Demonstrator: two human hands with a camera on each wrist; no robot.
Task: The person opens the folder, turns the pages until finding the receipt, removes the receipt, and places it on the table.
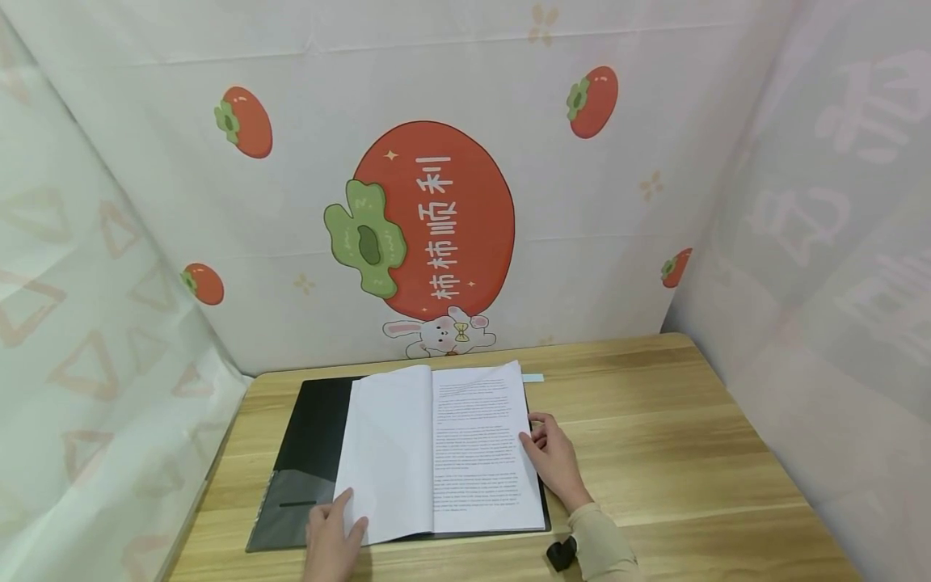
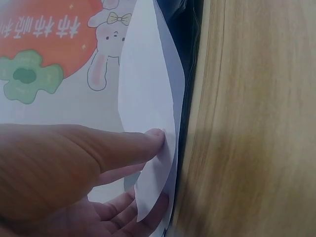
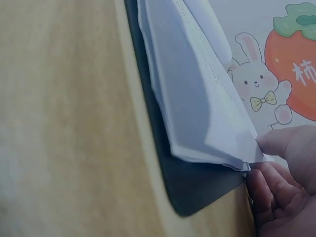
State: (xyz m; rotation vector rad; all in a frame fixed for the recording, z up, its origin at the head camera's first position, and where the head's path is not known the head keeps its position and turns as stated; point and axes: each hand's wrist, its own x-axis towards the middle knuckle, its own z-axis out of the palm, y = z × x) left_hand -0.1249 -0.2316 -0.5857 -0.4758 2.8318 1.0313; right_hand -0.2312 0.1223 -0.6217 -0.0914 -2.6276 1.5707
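A black folder [image 1: 314, 416] lies spread on the table with a stack of white paper in it. Over its left part a blank white sheet [image 1: 389, 453] is turned; the right-hand page [image 1: 480, 453] carries printed text. My left hand [image 1: 333, 537] pinches the blank sheet near its lower left corner, thumb [image 2: 154, 140] on the near face and fingers behind. At the right edge, my right hand [image 1: 554, 461] pinches the printed paper between thumb [image 3: 276, 140] and curled fingers. In the right wrist view, the paper's edges [image 3: 197, 158] lift in a bend above the folder's cover.
The wooden table [image 1: 655, 453] extends to the right of the folder. A pale blue tab [image 1: 533, 377] sticks out at the upper right of the paper. A small black object [image 1: 562, 554] sits by the right sleeve [image 1: 600, 537]. A white printed curtain [image 1: 582, 202] surrounds the table.
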